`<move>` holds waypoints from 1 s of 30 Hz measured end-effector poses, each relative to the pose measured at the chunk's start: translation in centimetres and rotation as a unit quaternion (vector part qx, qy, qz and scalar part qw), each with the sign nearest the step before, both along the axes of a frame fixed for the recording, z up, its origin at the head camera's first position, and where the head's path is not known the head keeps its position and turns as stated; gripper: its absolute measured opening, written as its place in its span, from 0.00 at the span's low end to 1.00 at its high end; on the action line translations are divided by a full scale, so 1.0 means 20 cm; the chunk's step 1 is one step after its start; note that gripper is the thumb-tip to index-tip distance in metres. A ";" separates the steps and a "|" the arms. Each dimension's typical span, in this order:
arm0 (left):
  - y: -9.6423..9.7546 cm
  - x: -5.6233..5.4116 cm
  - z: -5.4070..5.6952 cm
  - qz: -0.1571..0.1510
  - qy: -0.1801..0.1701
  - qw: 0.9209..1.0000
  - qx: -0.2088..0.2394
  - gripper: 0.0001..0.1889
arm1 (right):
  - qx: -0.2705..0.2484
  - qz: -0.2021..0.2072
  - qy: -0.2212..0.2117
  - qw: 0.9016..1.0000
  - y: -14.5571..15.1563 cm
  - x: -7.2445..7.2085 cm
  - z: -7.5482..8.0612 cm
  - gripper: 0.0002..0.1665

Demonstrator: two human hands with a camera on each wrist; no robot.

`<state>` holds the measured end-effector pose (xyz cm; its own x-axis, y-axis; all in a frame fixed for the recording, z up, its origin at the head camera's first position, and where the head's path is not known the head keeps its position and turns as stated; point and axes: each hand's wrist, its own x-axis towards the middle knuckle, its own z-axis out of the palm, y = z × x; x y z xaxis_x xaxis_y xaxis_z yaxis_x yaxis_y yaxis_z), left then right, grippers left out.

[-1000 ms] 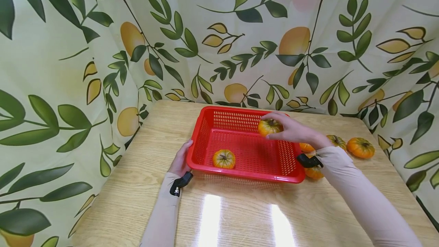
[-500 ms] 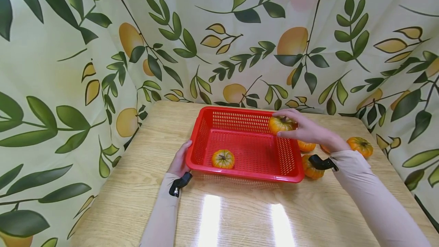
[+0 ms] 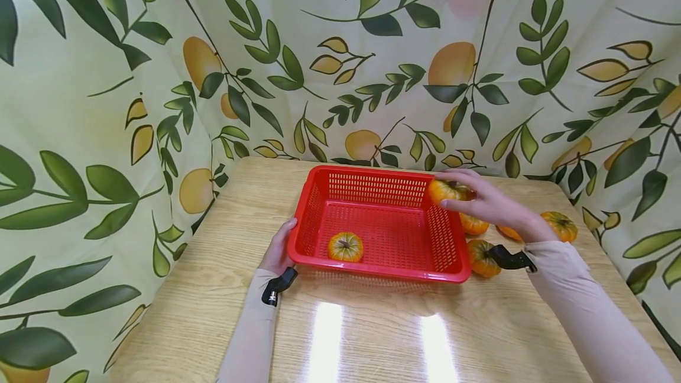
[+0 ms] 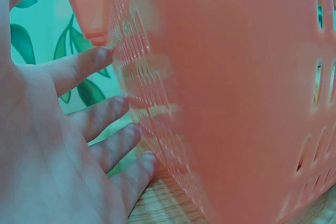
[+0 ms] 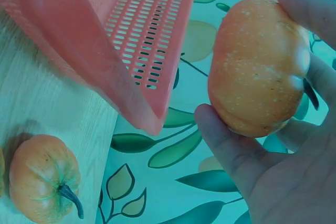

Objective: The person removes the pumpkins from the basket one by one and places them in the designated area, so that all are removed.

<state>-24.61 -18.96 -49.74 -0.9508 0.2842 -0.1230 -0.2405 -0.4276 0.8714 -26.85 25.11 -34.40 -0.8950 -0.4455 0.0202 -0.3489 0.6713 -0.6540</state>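
My right hand holds a small orange pumpkin over the far right corner of the red plastic basket. In the right wrist view, thumb and fingers grip this pumpkin from its stem side, up in the air beside the basket's rim. My left hand rests on the outside of the basket's left end. In the left wrist view, its fairly straight, spread fingers touch the slotted wall. Another pumpkin, yellow-orange, sits inside the basket near its front left corner.
Right of the basket, several pumpkins stand on the wooden table, among them a near pumpkin close to the basket wall and one farther right. A leaf-patterned curtain closes off the back and sides.
My right hand has carried its pumpkin to the right, from over the basket's inside to its right far corner. The left hand and the basket stay in place.
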 end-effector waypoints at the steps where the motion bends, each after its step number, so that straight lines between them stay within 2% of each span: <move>1: 0.00 0.00 0.00 0.000 0.000 1.000 0.002 0.23 | -0.004 -0.005 0.002 1.000 0.00 0.01 0.00 0.36; 11: 0.00 0.00 0.00 -0.004 0.005 1.000 0.002 0.25 | -0.030 -0.039 -0.001 0.999 0.08 0.06 -0.03 0.37; 17: 0.01 0.01 0.01 0.001 -0.008 1.000 0.007 0.26 | -0.026 -0.044 0.025 0.998 0.13 0.08 -0.04 0.36; 22: 0.01 0.01 0.02 -0.003 -0.003 1.000 0.008 0.27 | -0.016 -0.049 0.052 0.997 0.17 0.10 -0.05 0.36; 30: 0.00 0.01 0.02 -0.014 0.001 1.000 0.006 0.25 | -0.011 -0.068 0.052 0.996 0.23 0.12 -0.07 0.36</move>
<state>-24.41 -19.02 -49.34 -0.9429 0.3113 -0.1184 -0.2511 -0.4309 0.8667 -24.41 29.64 -35.76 -0.9396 -0.3192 0.1235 -0.3221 0.7027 -0.6344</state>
